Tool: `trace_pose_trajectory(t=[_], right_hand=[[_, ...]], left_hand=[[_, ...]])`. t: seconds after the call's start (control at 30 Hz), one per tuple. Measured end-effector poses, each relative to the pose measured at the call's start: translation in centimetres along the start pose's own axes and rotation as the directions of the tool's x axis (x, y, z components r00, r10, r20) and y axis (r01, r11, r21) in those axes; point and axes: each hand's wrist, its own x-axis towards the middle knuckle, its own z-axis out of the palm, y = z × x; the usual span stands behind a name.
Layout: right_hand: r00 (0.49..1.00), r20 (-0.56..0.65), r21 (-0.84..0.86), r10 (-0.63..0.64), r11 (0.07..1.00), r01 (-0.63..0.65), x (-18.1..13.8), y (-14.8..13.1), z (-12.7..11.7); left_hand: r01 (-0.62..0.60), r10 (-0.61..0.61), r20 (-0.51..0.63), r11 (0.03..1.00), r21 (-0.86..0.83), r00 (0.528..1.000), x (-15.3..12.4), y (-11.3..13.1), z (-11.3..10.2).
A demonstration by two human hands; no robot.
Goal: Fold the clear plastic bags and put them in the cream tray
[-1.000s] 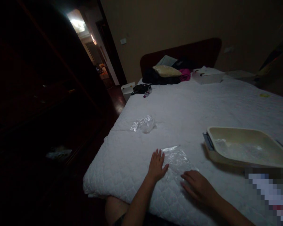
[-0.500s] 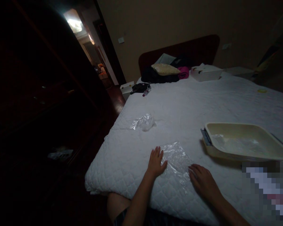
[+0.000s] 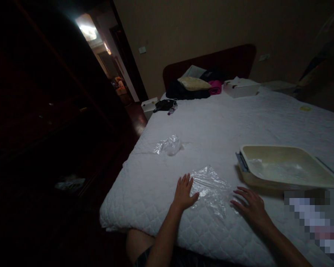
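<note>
A clear plastic bag (image 3: 211, 189) lies spread and wrinkled on the white quilted bed (image 3: 144, 200) in front of me. My left hand (image 3: 185, 193) rests flat on the bag's left edge, fingers stretched out. At the bag's right side is my right hand (image 3: 250, 204), its fingers apart and slightly bent; whether its fingertips touch the plastic I cannot tell. Farther up the bed sits a second, crumpled clear bag (image 3: 171, 145).
To the right stands a cream plastic bin (image 3: 284, 181) with grey handles and clear plastic inside. A blurred-out item (image 3: 314, 218) lies below it. Toward the headboard (image 3: 239, 59) are a cushion (image 3: 195, 83), a pink roll (image 3: 215, 87) and a white box (image 3: 241, 88).
My right hand has moved to the right and its fingers have spread. The bag's right side now reaches farther right. My left hand has stayed in place.
</note>
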Motion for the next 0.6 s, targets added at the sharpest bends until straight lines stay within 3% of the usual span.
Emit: trace_pose_trajectory(t=[0.2,0.37,0.5,0.6], right_hand=[[0.986,0.062,-0.1,-0.157,0.982,0.163,-0.1,-4.2,-2.0],[0.992,0.125,-0.216,-0.013,0.976,0.04,-1.7,-8.1,-1.2],[0.988,0.157,-0.239,-0.006,0.97,0.044,-2.0,-8.3,-0.3],[0.989,0.114,-0.225,-0.095,0.967,0.119,-2.0,-7.0,-0.2]], left_hand=[[-0.031,0.035,-0.026,0.992,0.125,0.999,-0.2,-0.6,0.8],[-0.036,0.042,-0.048,0.991,0.13,0.998,-0.3,-0.6,0.8],[-0.041,0.047,-0.043,0.991,0.13,0.998,-0.2,-0.4,0.7],[-0.042,0.047,-0.036,0.99,0.132,0.998,-0.2,-0.2,0.5]])
